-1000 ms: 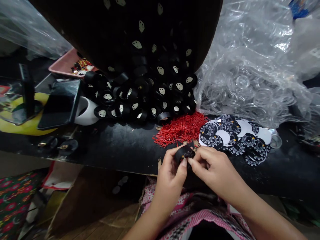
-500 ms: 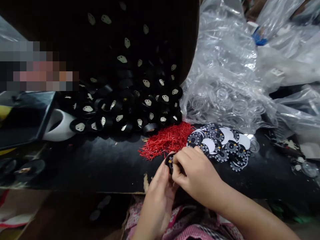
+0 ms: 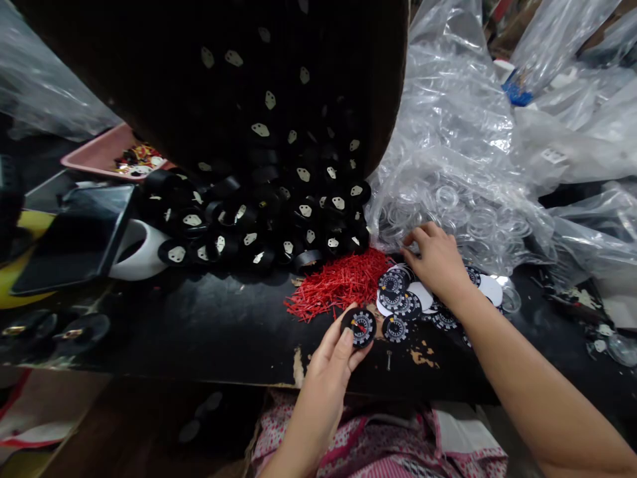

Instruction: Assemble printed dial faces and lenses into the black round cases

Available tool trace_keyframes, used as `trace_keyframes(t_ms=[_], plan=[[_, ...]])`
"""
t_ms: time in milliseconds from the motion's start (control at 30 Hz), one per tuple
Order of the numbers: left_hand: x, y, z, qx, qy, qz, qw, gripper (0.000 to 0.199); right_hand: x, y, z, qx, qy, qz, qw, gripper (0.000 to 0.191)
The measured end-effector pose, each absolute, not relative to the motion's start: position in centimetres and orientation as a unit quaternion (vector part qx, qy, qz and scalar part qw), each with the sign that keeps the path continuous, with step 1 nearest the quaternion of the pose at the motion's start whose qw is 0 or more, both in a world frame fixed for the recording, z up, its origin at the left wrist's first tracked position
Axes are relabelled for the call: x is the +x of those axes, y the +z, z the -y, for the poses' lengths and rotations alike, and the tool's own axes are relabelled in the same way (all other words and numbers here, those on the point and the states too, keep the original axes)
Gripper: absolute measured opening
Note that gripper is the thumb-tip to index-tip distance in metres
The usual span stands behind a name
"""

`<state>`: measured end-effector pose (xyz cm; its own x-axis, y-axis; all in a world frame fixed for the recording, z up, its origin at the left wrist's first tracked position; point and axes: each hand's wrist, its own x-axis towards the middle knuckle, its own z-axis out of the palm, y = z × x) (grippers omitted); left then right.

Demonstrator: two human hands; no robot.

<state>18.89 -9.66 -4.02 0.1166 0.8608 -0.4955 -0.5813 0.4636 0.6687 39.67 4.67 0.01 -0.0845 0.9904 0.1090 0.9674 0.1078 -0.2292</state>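
Note:
My left hand [image 3: 334, 352] grips a small round black gauge [image 3: 359, 326] by its rim, thumb in front. The gauge's printed dial faces up and carries a red pointer. My right hand [image 3: 435, 259] reaches over the pile of dial discs [image 3: 395, 299] to the edge of the clear plastic rings [image 3: 445, 197]. Its fingers are bent and a little apart, with nothing visible in them. A heap of thin red pointers [image 3: 338, 285] lies just beyond my left hand.
Many black round housings [image 3: 249, 239] with pale plates spill from a dark container [image 3: 393, 126]. Clear plastic bags [image 3: 458, 86] fill the back right. To the left are a white ring-shaped piece [image 3: 142, 255], a dark phone-like slab [image 3: 74, 239] and a pink tray [image 3: 94, 156].
My right hand has left the gauge and moved right and away toward the clear rings. The gauge stays in my left hand, its dial and red pointer now uncovered. The view has shifted left.

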Motion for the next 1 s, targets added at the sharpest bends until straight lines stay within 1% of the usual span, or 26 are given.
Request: trace_keyframes(t_ms=[100,133,200,267,300,400,500,633,667,800,900,1000], plan=[[18.8,-3.6,9.2,0.13,0.508,-0.431,0.734,0.032,39.3,0.6,-2.8,-0.668,0.092,0.714,0.187,0.012],[18.7,-3.4,9.0,0.123,0.507,-0.425,0.74,0.031,38.9,0.9,-1.8,-0.666,0.136,0.699,0.223,0.014],[18.5,-3.0,8.7,0.113,0.502,-0.416,0.75,0.03,37.6,1.5,0.6,-0.633,0.273,0.668,0.281,0.019],[18.4,-2.6,8.5,0.109,0.496,-0.407,0.759,0.033,35.8,1.8,2.8,-0.571,0.395,0.66,0.287,0.023],[18.4,-2.5,8.5,0.112,0.495,-0.403,0.762,0.034,34.9,1.8,3.7,-0.545,0.414,0.671,0.285,0.024],[18.7,-2.6,8.6,0.138,0.493,-0.4,0.76,0.033,33.0,1.2,5.3,-0.508,0.372,0.724,0.284,0.03],[18.9,-3.2,8.7,0.159,0.493,-0.408,0.752,0.032,32.7,0.6,5.4,-0.506,0.338,0.747,0.267,0.034],[18.8,-4.5,8.8,0.201,0.492,-0.41,0.742,0.04,33.0,0.8,4.6,-0.522,0.339,0.744,0.243,0.024],[18.8,-4.8,8.8,0.221,0.488,-0.408,0.739,0.043,32.9,0.9,4.4,-0.536,0.338,0.737,0.233,0.024],[18.3,-5.0,9.1,0.307,0.456,-0.406,0.73,0.054,31.8,1.3,4.2,-0.598,0.287,0.724,0.19,0.042],[17.8,-4.3,9.5,0.351,0.442,-0.419,0.711,0.057,31.0,1.6,4.7,-0.585,0.255,0.743,0.202,0.042],[17.5,-3.1,9.9,0.377,0.431,-0.433,0.696,0.056,30.6,2.1,5.4,-0.557,0.25,0.755,0.238,0.042]])
